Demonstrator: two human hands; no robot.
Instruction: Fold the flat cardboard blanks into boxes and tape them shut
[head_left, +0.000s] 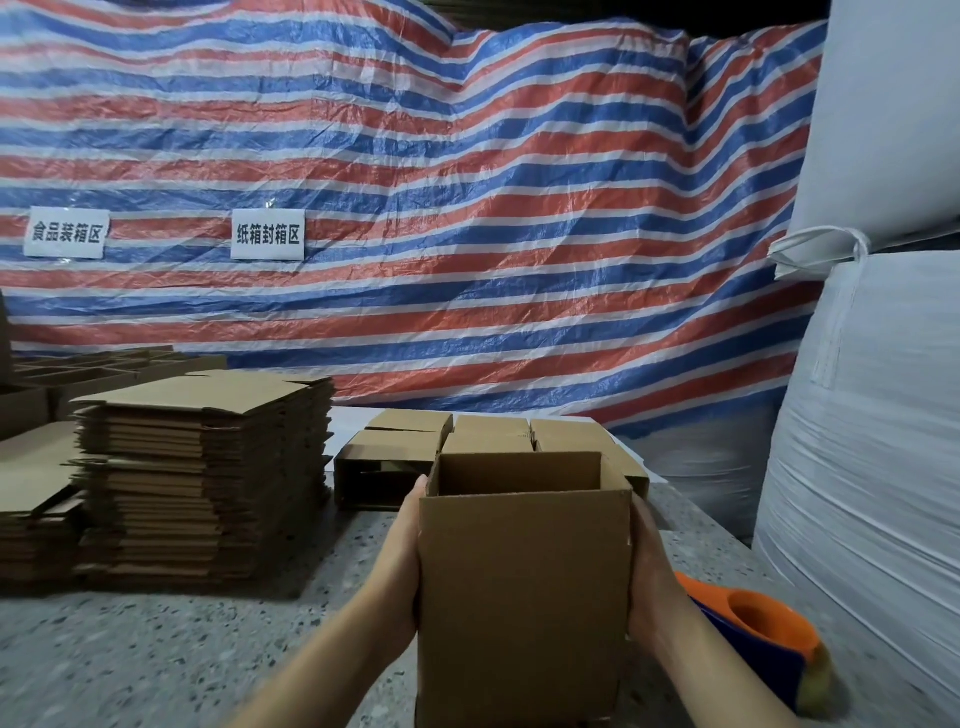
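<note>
At left of the frame the stack of flat blanks (202, 478) sits on the table (156, 649). At lower centre, the left hand (402, 561) and right hand (649, 566) press the sides of the upright box (522, 587), its top open. The tape dispenser (753, 634) lies lower right, nearer the right hand.

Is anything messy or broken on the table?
Nothing looks broken. The stack of flat blanks is a bit ragged, with edges sticking out unevenly. The box held between left hand and right hand looks fine.
</note>
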